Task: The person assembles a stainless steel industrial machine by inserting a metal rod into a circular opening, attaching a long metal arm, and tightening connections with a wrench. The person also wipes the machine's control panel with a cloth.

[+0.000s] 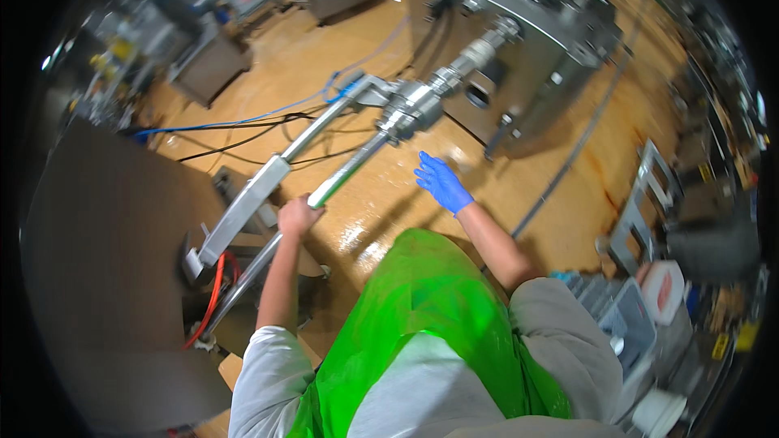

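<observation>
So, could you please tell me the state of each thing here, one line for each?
left hand: bare, closed around the near end of the tube
right hand: in a blue glove, open, fingers spread, touching nothing
metal tube: slanted, far end joined to the steel fitting
steel fitting: mounted on the grey machine
green apron: worn, glossy
floor: shiny, looks wet

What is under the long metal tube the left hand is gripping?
Below the metal tube, held by the bare left hand, lies wet tan floor. Black cables and a blue hose run further back. The green apron hides the floor nearer the person.
</observation>
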`<state>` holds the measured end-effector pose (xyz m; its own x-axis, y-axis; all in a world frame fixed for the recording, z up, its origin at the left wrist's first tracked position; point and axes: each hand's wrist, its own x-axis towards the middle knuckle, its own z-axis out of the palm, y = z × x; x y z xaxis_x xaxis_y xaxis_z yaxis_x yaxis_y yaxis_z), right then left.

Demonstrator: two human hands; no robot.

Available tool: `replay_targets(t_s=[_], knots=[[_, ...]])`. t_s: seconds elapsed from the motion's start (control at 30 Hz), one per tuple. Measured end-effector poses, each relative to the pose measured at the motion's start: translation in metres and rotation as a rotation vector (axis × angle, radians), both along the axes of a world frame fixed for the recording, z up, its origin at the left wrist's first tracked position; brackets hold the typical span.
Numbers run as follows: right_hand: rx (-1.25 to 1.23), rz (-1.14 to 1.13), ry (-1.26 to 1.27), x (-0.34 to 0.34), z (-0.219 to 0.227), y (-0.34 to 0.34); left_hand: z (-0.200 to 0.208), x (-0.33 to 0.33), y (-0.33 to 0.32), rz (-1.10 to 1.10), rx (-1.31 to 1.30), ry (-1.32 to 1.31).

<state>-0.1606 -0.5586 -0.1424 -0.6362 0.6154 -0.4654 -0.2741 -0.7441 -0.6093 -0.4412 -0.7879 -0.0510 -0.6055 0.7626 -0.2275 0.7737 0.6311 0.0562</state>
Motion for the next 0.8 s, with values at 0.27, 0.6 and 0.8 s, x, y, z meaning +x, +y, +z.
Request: replay_targets(t_s=[0.27,0.6,0.8], knots=[[0.226,-0.322,-0.223,0.266,-0.014,0.033,0.005,0.009,-0.002,-0.008,0.041,-0.031],[0.767,-0.547,-0.698,0.315,0.096,0.313,0.012,0.01,0.01,0.055,-0.03,0.009],[1.41,-0.872,-1.259,0.362,0.077,0.54,0.003,0.006,0.021,0.102,-0.057,-0.04]])
